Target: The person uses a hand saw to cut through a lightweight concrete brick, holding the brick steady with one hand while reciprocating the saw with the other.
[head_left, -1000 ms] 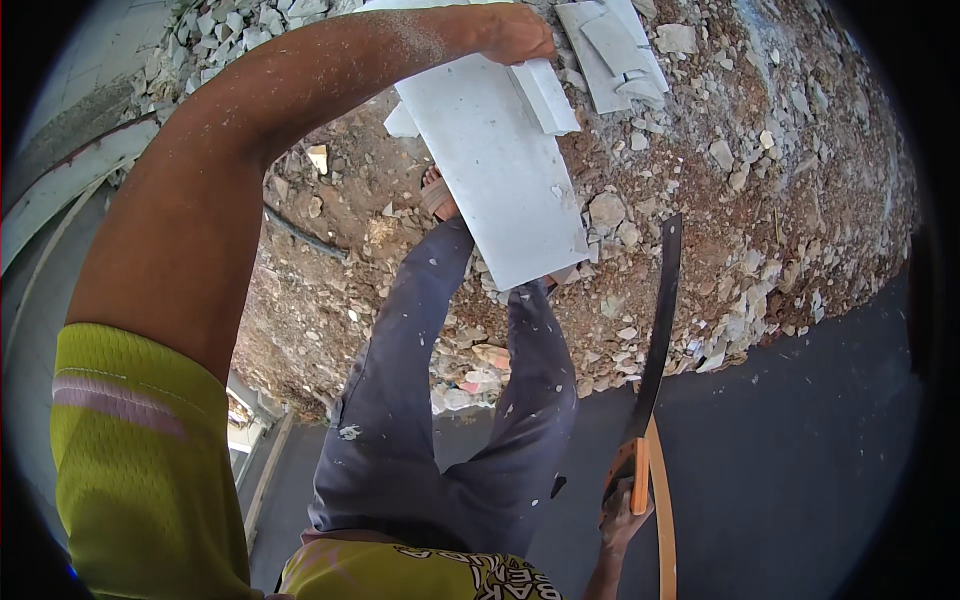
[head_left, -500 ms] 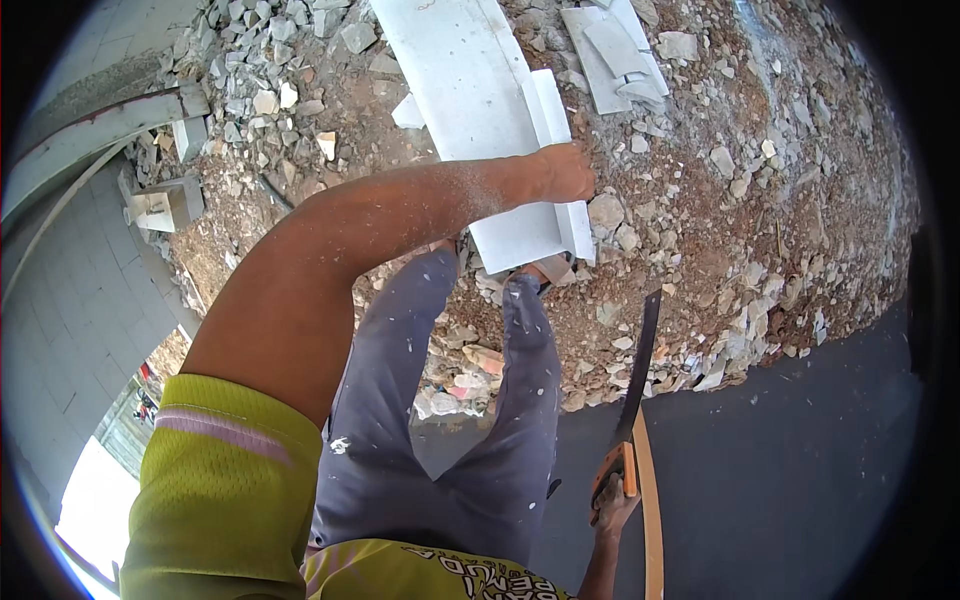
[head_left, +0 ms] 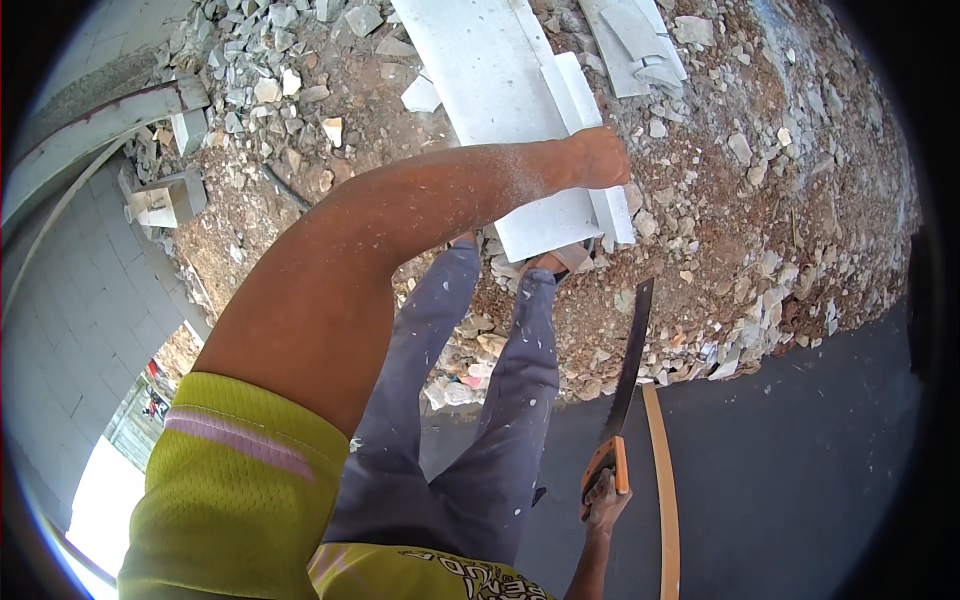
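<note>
— Rubble [head_left: 760,210] covers the whole slope ahead, with dark pavement [head_left: 800,470] below it on the right. What lies on top?

— A long white block [head_left: 500,90], flat on the stones, its near end just above the person's feet. A thin white strip [head_left: 600,150] runs along its right edge. My guess is it lies there so the rubble props it for cutting.

— And the left hand [head_left: 598,160]?

— It sits on the block's right edge near the strip, arm stretched across the view. The fingers curl down over the edge, clenched on it as far as I can tell, likely to pin the block steady.

— The right hand [head_left: 605,500]?

— Low by the right leg, fingers wrapped around the orange handle of a saw [head_left: 628,370]. The dark blade points up and away toward the block's near end, but stays apart from it. A curved wooden strip [head_left: 662,480] lies on the pavement beside it.

— Anything different from half a second ago?

— Little. The left hand sits at much the same spot on the block's edge, and the saw hangs at the same angle. A second ago that hand was farther up, near the block's far end, so it has slid back toward the body.

— Smaller bits?

— Broken white offcuts [head_left: 630,40] upslope, and a pale block chunk [head_left: 165,200] at left.
</note>
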Demonstrator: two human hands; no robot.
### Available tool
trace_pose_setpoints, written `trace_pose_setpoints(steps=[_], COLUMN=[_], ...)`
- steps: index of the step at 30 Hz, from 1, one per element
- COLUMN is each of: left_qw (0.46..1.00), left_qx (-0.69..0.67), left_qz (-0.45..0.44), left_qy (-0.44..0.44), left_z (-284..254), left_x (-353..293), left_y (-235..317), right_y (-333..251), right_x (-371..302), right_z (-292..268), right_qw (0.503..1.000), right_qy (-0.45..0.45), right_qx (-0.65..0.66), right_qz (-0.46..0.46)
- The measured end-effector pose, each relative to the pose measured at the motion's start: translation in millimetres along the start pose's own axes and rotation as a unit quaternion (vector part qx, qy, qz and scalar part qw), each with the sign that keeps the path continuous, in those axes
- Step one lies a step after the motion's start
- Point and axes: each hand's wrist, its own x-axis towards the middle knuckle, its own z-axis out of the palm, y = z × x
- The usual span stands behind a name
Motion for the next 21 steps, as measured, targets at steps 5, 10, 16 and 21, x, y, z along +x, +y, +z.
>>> trace_pose_setpoints(steps=[5, 10, 16, 21], left_qw=[1.0, 1.0, 0.999, 0.999], left_qx=[0.002, -0.019, -0.031, -0.027], left_qz=[0.019, 0.006, 0.011, 0.005], left_qy=[0.004, 0.018, 0.023, 0.021], left_z=[-1.5, -1.5, -2.7, 1.1], left_x=[2.2, -2.0, -1.2, -0.4], left_y=[-1.3, 0.0, -2.4, -1.3], right_y=[-1.5, -7.0, -17.7, -24.0], right_x=[-2.4, 1.7, 8.1, 12.1], right_z=[10.8, 11.6, 11.4, 10.3], right_qw=[0.999, 1.0, 1.0, 0.999], right_qy=[-0.036, -0.029, -0.004, 0.006], right_qx=[0.012, -0.001, 0.004, 0.003], right_qz=[-0.012, -0.002, 0.017, 0.034])
